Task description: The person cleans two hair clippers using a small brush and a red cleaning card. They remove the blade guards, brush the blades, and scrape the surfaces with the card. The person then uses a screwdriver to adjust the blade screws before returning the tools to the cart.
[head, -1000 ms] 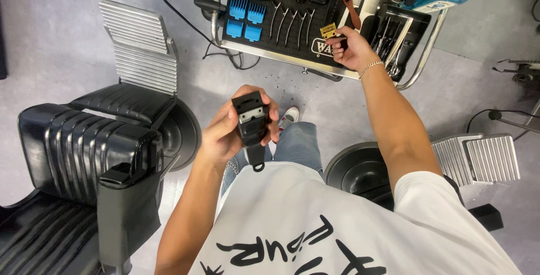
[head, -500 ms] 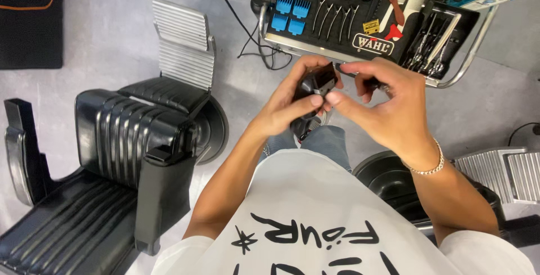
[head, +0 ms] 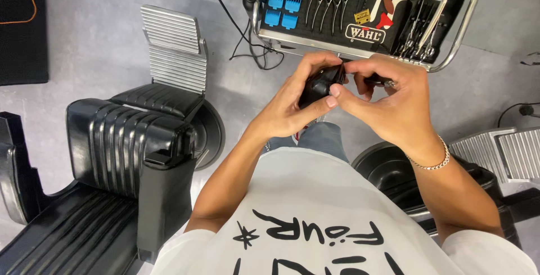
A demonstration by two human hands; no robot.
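Note:
A black hair clipper is held in front of my chest, gripped by my left hand around its body. My right hand, with a silver bracelet on the wrist, has its fingers closed on the clipper's head end, pinching something small that my fingers hide. Both hands touch the clipper and cover most of it.
A metal trolley tray ahead holds blue guard combs, scissors, metal clips and other barber tools. A black barber chair with a ribbed metal footrest stands at my left. Another chair base and footrest lie at right. Cables trail on the grey floor.
A second ago my right hand was reaching into the trolley tray while the left held the clipper alone. It came back, and now both hands are closed on the clipper.

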